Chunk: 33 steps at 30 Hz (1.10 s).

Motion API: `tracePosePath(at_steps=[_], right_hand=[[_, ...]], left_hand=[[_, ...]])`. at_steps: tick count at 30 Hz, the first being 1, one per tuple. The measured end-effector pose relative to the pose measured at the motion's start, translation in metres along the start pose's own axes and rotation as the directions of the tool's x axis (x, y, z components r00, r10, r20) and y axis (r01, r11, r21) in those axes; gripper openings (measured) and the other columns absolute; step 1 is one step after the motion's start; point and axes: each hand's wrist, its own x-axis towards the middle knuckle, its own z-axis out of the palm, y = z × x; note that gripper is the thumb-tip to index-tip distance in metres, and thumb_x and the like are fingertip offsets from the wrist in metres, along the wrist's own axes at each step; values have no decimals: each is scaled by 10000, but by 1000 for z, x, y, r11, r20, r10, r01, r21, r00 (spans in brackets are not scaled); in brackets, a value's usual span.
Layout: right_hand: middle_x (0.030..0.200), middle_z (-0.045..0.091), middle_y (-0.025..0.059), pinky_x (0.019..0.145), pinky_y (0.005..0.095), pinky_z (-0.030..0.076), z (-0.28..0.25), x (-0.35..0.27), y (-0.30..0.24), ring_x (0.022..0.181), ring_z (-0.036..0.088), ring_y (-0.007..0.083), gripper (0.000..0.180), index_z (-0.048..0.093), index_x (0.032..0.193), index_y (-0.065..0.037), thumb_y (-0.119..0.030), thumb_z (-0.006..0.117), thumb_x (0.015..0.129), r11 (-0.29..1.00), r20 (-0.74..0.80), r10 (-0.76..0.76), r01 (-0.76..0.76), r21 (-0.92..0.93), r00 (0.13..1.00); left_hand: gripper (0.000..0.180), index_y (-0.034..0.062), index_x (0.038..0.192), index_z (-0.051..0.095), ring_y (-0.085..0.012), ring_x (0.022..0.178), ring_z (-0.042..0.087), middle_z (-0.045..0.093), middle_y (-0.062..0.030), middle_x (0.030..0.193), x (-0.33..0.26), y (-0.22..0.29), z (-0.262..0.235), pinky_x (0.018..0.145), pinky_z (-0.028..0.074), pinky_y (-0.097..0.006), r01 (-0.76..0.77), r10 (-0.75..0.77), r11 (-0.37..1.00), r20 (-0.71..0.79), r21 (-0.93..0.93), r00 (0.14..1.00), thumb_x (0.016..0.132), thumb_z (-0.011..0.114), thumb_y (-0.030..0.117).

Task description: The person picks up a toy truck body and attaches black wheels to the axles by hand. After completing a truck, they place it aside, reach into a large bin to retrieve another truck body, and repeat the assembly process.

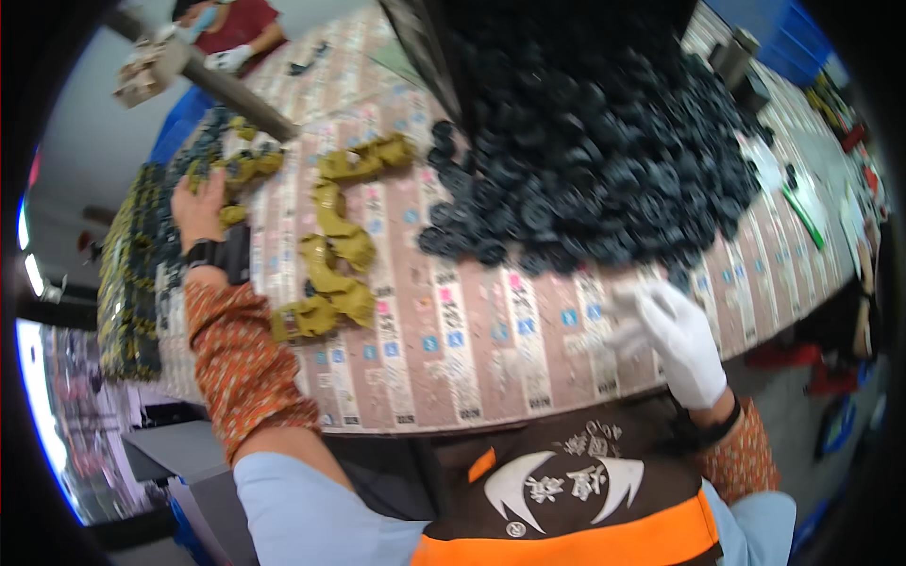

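Note:
My left hand [199,208], bare and with a black band at the wrist, reaches to the far left of the table. It touches or lies just over a heap of olive-yellow and black pieces; its fingertips are partly hidden, so its grip cannot be made out. Beside it run olive-yellow curved pieces [337,212] in a crooked row. In a white glove, my right hand [675,340] hovers over the near right of the table, fingers apart and a little blurred, with nothing seen in them. Beyond it lies a large pile of black round parts [566,189].
A patterned, striped covering lies on the table [500,377]. Bundled yellow-and-black strips [132,283] hang over its left edge. A metal bar [236,94] crosses the far left, near a masked person. A green tool [802,215] lies right, and a blue bin [788,42] stands behind.

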Motion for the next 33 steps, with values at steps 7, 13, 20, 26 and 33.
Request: tracePosePath(at_steps=[7,13,20,26,33], right_hand=[[1272,662,210,754,301,571,3,55,9,935,713,203,673,460,1457,70,-491,496,1087,949,-34,3,8,316,999],[1291,650,203,802,311,553,43,61,13,977,697,208,697,479,1462,21,-528,574,1043,893,-3,-38,35,449,999],[1244,657,170,853,403,552,36,70,45,1015,691,269,495,579,1354,-74,-395,694,996,789,-48,-106,113,603,993],[1194,661,131,755,354,543,33,65,49,925,664,212,444,582,1352,-64,-321,679,1003,821,-132,56,30,571,990],[1214,645,93,723,265,506,31,61,46,904,617,113,432,545,1393,-20,-229,653,1031,872,-348,-160,297,389,924]], left_hand=[[138,80,1121,623,-118,859,643,645,-23,931,-291,-120,103,800,523,-295,-247,-125,812,571,529,811,995,665,115],[529,77,1234,614,-252,973,653,656,-80,1073,-498,-165,135,791,532,-381,-835,-162,450,948,317,272,809,870,258],[461,63,1146,617,-303,964,656,663,-102,1060,-522,-205,133,793,540,-395,-834,-80,427,933,350,351,803,864,247],[282,42,1059,637,-315,924,667,682,-100,980,-529,-219,129,784,546,-396,-910,40,361,972,201,231,838,801,104],[196,31,1077,554,-250,887,654,664,-137,1005,-535,-232,133,787,543,-369,-884,168,378,919,275,358,911,648,-13]])
